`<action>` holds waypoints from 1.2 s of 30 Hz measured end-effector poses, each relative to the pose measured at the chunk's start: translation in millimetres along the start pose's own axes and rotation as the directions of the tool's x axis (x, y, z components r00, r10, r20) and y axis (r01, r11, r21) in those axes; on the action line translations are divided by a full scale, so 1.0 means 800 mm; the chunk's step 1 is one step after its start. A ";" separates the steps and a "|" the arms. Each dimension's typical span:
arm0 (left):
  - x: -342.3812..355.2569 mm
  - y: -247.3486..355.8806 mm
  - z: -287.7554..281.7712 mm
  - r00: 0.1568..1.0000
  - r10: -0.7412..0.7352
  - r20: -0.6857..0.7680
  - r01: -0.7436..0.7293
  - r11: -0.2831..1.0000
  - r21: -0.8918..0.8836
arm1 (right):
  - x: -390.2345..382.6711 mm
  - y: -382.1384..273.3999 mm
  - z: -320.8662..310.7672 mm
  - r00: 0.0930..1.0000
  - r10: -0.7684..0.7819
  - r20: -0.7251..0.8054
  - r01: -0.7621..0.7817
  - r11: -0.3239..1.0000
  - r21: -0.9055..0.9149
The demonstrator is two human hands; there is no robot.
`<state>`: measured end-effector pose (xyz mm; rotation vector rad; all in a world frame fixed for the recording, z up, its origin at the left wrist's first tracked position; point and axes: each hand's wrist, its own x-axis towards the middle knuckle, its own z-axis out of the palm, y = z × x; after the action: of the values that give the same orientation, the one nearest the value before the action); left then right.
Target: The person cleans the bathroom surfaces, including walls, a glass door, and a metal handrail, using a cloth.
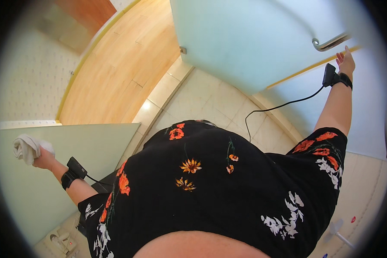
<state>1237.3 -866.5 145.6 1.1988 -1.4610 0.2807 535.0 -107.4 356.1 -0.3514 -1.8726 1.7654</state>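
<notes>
On the left, my left hand (44, 160) is closed around a bunched white cloth (26, 148). Both are in front of a pale green frosted glass panel (88, 150); whether the cloth presses on it I cannot tell. My right arm stretches to the far right. There my right hand (346, 63) is raised with fingers apart, holding nothing, just below a shiny metal handle (331, 43) on a frosted glass door (245, 38). One finger reaches close to the handle; contact is unclear.
A black cable (284, 104) hangs from the device on my right wrist. Pale tiles (215, 96) cover the floor, with a raised sill (157, 93) before the wood-look floor (120, 60). A metal clip (183, 50) sits at the door's edge.
</notes>
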 end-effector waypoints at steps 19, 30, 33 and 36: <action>0.009 0.030 -0.021 0.985 -0.169 -0.018 0.168 0.985 -0.039 | -0.062 -0.010 -0.036 0.952 -0.306 0.018 0.280 0.892 0.354; -0.042 0.089 -0.017 0.967 -0.247 -0.066 0.230 0.952 -0.202 | -0.365 -0.004 0.133 0.447 -0.694 0.564 0.826 0.562 0.037; -0.066 0.075 -0.008 0.979 -0.204 0.001 0.192 0.918 -0.346 | -0.440 0.016 0.181 0.338 -0.511 0.790 0.754 0.650 0.098; -0.076 0.092 0.001 0.919 -0.381 -0.103 0.272 0.800 -0.535 | -0.477 0.032 0.214 0.141 -0.135 0.981 0.740 0.673 -0.014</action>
<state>1167.7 -803.5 126.6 0.9258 -1.0268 -0.2157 751.0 -452.0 254.2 1.3899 -2.7753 0.8872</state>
